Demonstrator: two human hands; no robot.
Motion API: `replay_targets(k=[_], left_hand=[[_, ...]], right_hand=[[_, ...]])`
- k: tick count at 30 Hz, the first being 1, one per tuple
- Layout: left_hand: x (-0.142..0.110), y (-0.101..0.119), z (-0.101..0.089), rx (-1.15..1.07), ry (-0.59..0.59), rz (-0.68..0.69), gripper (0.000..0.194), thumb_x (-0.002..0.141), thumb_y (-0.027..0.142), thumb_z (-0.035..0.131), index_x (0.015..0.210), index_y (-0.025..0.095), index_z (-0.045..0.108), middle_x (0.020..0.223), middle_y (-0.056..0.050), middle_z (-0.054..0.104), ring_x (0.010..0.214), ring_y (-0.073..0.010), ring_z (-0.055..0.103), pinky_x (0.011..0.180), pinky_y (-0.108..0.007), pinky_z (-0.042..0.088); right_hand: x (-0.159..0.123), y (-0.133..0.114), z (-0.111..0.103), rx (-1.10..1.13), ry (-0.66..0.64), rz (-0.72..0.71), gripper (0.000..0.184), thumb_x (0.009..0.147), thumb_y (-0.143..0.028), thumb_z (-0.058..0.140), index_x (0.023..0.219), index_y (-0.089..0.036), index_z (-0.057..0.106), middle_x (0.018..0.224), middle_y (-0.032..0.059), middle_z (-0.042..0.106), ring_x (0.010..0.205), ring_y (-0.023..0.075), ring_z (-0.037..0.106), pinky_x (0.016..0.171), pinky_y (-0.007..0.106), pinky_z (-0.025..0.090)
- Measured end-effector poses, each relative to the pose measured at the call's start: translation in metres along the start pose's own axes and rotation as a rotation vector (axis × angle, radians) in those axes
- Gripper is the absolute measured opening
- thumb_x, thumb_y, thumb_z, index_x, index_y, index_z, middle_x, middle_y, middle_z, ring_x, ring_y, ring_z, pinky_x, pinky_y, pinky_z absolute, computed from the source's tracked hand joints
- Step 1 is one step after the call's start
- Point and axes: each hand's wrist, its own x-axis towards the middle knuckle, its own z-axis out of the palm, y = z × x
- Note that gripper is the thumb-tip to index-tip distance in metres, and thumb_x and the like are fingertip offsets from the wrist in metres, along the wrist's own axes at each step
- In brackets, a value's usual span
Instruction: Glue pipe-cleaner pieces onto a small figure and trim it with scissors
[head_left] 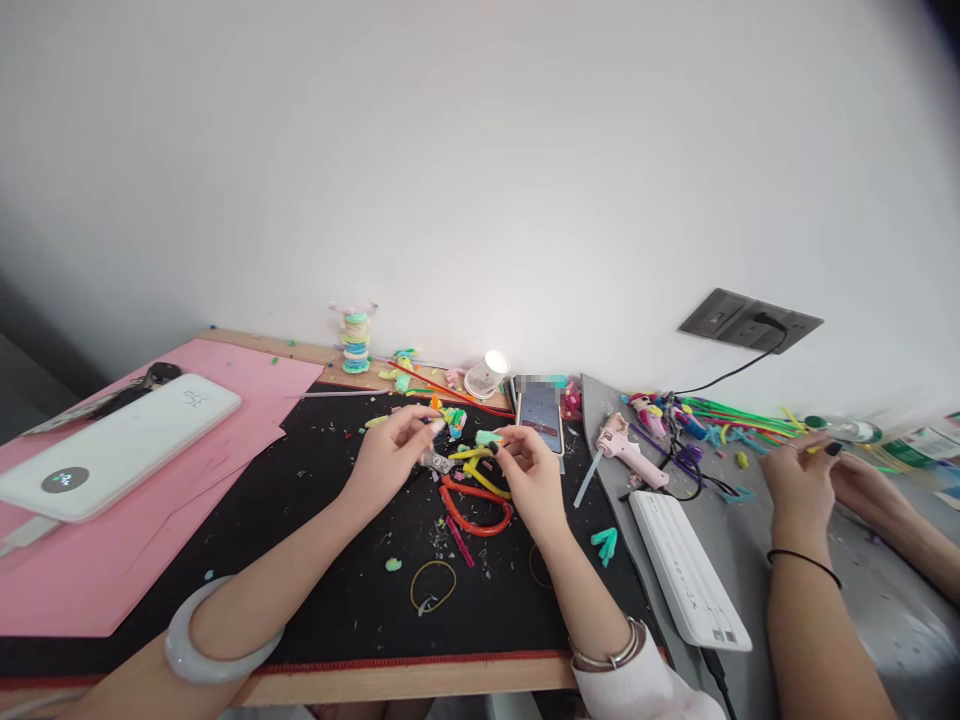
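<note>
My left hand (392,450) is closed in a pinch above the black mat (315,560), its fingertips near a small orange and green pipe-cleaner piece (452,417). My right hand (529,470) pinches a small mint-green fuzzy piece (487,438) joined to a yellow pipe cleaner (480,470). Below the hands lie a red-orange pipe-cleaner loop (476,510), a small metal tool (437,462) and scattered scraps. What the left fingers grip is too small to name.
Pink paper (90,560) and a white power bank (112,445) lie at left. A phone (540,417), pink glue gun (626,450) and white keyboard (686,580) are at right. Another person's hands (814,480) work beside a pile of pipe cleaners (735,415). A stacked colourful figure (355,340) stands by the wall.
</note>
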Motion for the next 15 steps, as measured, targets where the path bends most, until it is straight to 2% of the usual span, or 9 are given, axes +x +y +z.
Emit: replay_targets(k=[3, 6, 8, 11, 15], left_hand=[[-0.002, -0.002, 0.004, 0.090, -0.203, 0.129, 0.030, 0.069, 0.032, 0.067, 0.098, 0.026, 0.070, 0.096, -0.005, 0.069, 0.074, -0.0192, 0.062, 0.063, -0.027, 0.048], [-0.003, -0.005, 0.005, 0.183, -0.314, 0.197, 0.020, 0.073, 0.029, 0.063, 0.090, 0.027, 0.073, 0.093, -0.005, 0.071, 0.081, -0.0216, 0.063, 0.073, -0.029, 0.048], [-0.002, -0.008, 0.003, 0.202, -0.264, 0.172, 0.019, 0.075, 0.029, 0.061, 0.089, 0.026, 0.073, 0.089, -0.005, 0.072, 0.080, -0.0222, 0.064, 0.073, -0.031, 0.048], [0.001, -0.012, 0.001, 0.144, -0.106, 0.065, 0.023, 0.073, 0.033, 0.062, 0.092, 0.023, 0.071, 0.089, -0.006, 0.071, 0.079, -0.0226, 0.065, 0.073, -0.032, 0.050], [0.003, -0.014, 0.001, 0.079, 0.048, -0.008, 0.027, 0.070, 0.036, 0.066, 0.091, 0.020, 0.067, 0.087, -0.006, 0.070, 0.081, -0.0223, 0.064, 0.076, -0.033, 0.049]], right_hand=[[-0.003, -0.003, 0.004, -0.060, -0.137, -0.061, 0.015, 0.078, -0.022, 0.054, 0.092, -0.020, 0.060, 0.075, 0.0004, 0.060, 0.064, 0.0130, 0.054, 0.059, 0.024, 0.045], [-0.004, -0.008, 0.005, -0.076, -0.236, -0.107, 0.017, 0.079, -0.020, 0.053, 0.095, -0.019, 0.060, 0.080, 0.0015, 0.063, 0.068, 0.0131, 0.056, 0.061, 0.024, 0.046], [-0.004, -0.008, 0.002, -0.116, -0.219, -0.128, 0.022, 0.080, -0.019, 0.051, 0.102, -0.019, 0.056, 0.087, 0.0031, 0.065, 0.070, 0.0133, 0.058, 0.062, 0.024, 0.047], [-0.003, -0.004, -0.003, -0.337, -0.094, -0.127, 0.028, 0.080, -0.016, 0.050, 0.108, -0.020, 0.052, 0.093, 0.0041, 0.066, 0.067, 0.0137, 0.058, 0.064, 0.026, 0.046], [-0.003, 0.003, -0.005, -0.670, -0.094, -0.090, 0.030, 0.074, -0.005, 0.050, 0.100, -0.020, 0.058, 0.098, 0.0068, 0.065, 0.086, 0.0201, 0.060, 0.074, 0.030, 0.044]])
